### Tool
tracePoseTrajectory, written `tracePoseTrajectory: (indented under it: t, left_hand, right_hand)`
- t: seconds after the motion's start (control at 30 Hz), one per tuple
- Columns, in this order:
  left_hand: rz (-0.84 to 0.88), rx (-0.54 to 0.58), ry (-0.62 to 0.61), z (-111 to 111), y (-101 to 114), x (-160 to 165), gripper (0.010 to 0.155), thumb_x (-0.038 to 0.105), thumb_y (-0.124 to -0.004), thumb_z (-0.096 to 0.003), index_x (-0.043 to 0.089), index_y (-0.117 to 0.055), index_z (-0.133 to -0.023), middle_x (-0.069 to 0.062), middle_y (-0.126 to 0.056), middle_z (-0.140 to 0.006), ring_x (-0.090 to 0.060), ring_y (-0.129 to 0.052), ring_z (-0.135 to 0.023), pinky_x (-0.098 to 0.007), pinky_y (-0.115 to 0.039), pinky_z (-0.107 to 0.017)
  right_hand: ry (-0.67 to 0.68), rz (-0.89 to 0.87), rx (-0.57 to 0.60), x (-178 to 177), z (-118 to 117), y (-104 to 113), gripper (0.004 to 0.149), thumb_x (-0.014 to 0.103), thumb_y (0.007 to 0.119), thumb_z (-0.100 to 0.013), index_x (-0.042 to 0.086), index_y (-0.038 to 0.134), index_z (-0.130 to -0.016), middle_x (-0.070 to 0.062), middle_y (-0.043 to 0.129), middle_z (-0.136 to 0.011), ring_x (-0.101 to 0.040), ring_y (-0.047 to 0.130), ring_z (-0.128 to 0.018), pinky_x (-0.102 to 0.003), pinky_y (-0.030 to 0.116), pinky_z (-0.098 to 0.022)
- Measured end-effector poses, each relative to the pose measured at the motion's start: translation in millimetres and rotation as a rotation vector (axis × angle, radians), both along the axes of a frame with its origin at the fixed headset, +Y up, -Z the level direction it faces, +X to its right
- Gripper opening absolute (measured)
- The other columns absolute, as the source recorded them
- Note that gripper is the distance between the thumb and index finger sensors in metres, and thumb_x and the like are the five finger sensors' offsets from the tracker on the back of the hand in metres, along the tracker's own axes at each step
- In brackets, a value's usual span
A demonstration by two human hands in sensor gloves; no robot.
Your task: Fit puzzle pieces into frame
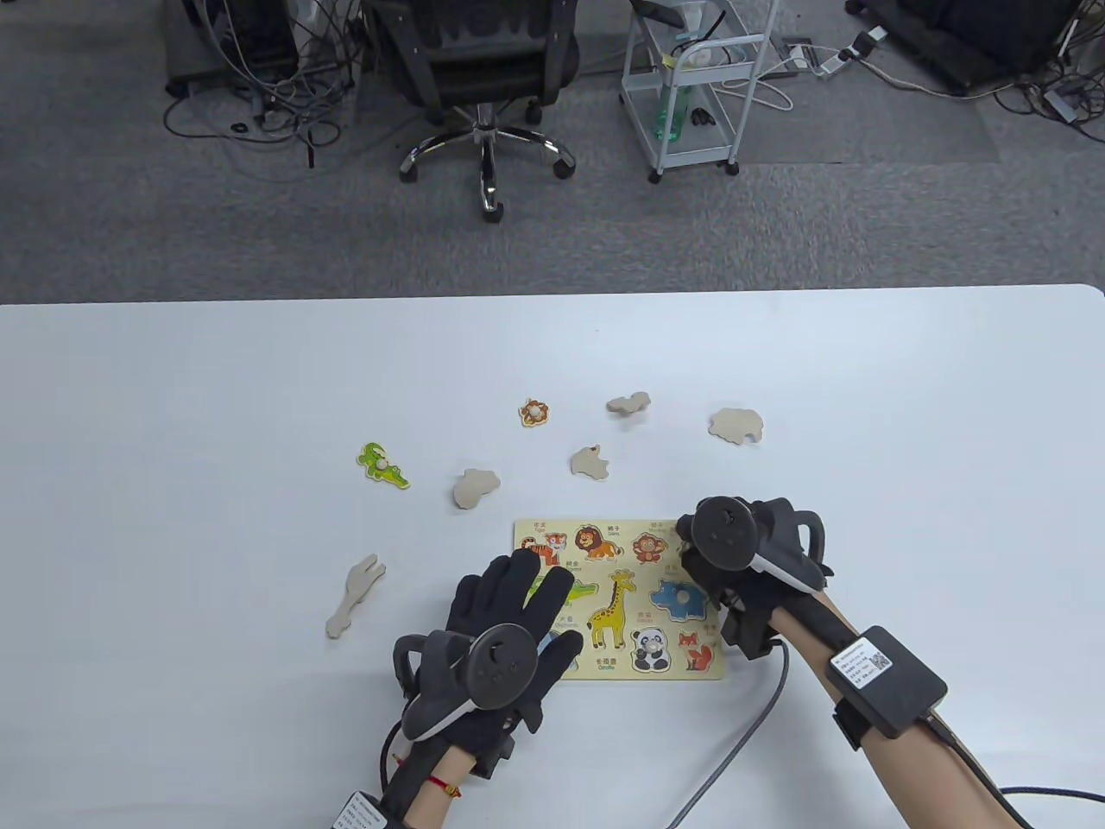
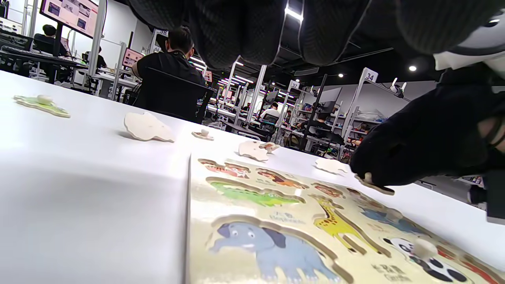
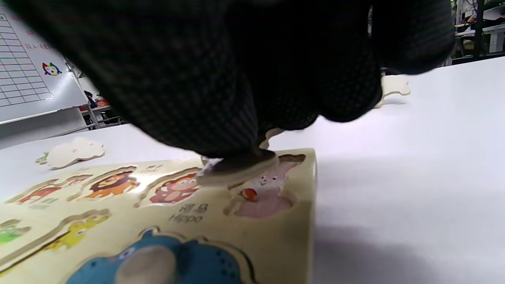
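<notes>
The wooden puzzle frame (image 1: 630, 528) with printed animals lies near the table's front edge. My left hand (image 1: 527, 596) rests flat on its left side, fingers straight. My right hand (image 1: 704, 561) hovers over the frame's top right corner. In the right wrist view its fingers pinch a plain wooden piece (image 3: 236, 167) just above the pink rabbit recess (image 3: 264, 193). The blue hippo piece (image 1: 682, 598) and the panda piece (image 1: 649, 649) sit in their recesses. The left wrist view shows the frame (image 2: 276, 221) and the right hand (image 2: 426, 146) with the piece (image 2: 375, 186).
Loose pieces lie beyond and left of the frame: a green crocodile (image 1: 383, 465), an orange piece with a knob (image 1: 535, 412), several face-down pieces (image 1: 736, 424) (image 1: 475, 487) (image 1: 591, 462) and a long giraffe-shaped one (image 1: 354, 594). An office chair (image 1: 483, 78) stands past the table.
</notes>
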State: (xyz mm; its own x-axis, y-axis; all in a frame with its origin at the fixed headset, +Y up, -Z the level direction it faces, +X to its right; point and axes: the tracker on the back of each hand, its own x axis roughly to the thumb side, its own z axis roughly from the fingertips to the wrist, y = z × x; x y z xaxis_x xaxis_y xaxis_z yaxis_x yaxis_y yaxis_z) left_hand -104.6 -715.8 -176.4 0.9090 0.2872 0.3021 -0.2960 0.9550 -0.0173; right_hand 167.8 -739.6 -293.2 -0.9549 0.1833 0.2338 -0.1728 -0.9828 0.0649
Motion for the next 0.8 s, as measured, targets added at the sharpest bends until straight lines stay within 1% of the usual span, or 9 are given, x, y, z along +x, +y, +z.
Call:
tracePoseTrajectory:
  t: [0.3,0.53,0.6,0.63,0.73,0.8]
  left_hand:
    - [-0.021,0.005,-0.016,2,0,4,0.069,0.067,-0.068,-0.0445,0.040,-0.063,-0.107,-0.003,-0.060,-0.120,-0.033,-0.066,-0.110,-0.054,-0.051,-0.077]
    - [-0.027,0.012,-0.020,3,1,5,0.068,0.066,-0.068,-0.0449,0.039,-0.064,-0.107,-0.003,-0.061,-0.119,-0.034,-0.068,-0.109,-0.055,-0.051,-0.077]
    - [-0.029,0.014,-0.021,3,1,6,0.068,0.066,-0.068,-0.0450,0.039,-0.064,-0.107,-0.003,-0.062,-0.119,-0.033,-0.068,-0.110,-0.055,-0.051,-0.077]
    - [-0.031,0.015,-0.021,3,1,6,0.068,0.066,-0.068,-0.0450,0.039,-0.064,-0.107,-0.003,-0.062,-0.119,-0.034,-0.068,-0.109,-0.055,-0.051,-0.077]
    - [-0.031,0.019,-0.021,3,1,6,0.067,0.066,-0.068,-0.0451,0.039,-0.064,-0.107,-0.003,-0.062,-0.119,-0.034,-0.069,-0.109,-0.055,-0.052,-0.077]
    - [-0.032,0.021,-0.024,4,1,7,0.067,0.066,-0.068,-0.0453,0.039,-0.064,-0.107,-0.003,-0.063,-0.119,-0.034,-0.070,-0.109,-0.055,-0.052,-0.077]
  right_hand:
    - [-0.037,0.070,-0.022,-5,-5,-8,0.044,0.029,0.106,-0.034,0.014,0.097,-0.075,-0.013,0.100,-0.074,-0.036,0.099,-0.054,-0.057,0.080,-0.051]
    - [-0.048,0.115,-0.021,-10,-8,-10,0.045,0.029,0.106,-0.034,0.014,0.097,-0.075,-0.014,0.099,-0.074,-0.036,0.098,-0.054,-0.058,0.080,-0.051]
    - [-0.045,0.132,-0.024,-13,-8,-11,0.043,0.030,0.106,-0.036,0.014,0.097,-0.075,-0.014,0.099,-0.074,-0.036,0.099,-0.054,-0.058,0.080,-0.051]
    - [-0.043,0.139,-0.024,-14,-8,-12,0.045,0.029,0.106,-0.034,0.014,0.097,-0.075,-0.013,0.100,-0.074,-0.036,0.098,-0.054,-0.058,0.080,-0.051]
    - [-0.045,0.161,-0.024,-15,-8,-13,0.045,0.030,0.106,-0.034,0.014,0.097,-0.075,-0.013,0.100,-0.074,-0.036,0.099,-0.054,-0.057,0.080,-0.051]
    - [-0.047,0.171,-0.032,-15,-8,-12,0.043,0.030,0.106,-0.035,0.014,0.097,-0.075,-0.013,0.100,-0.074,-0.036,0.099,-0.054,-0.057,0.080,-0.051]
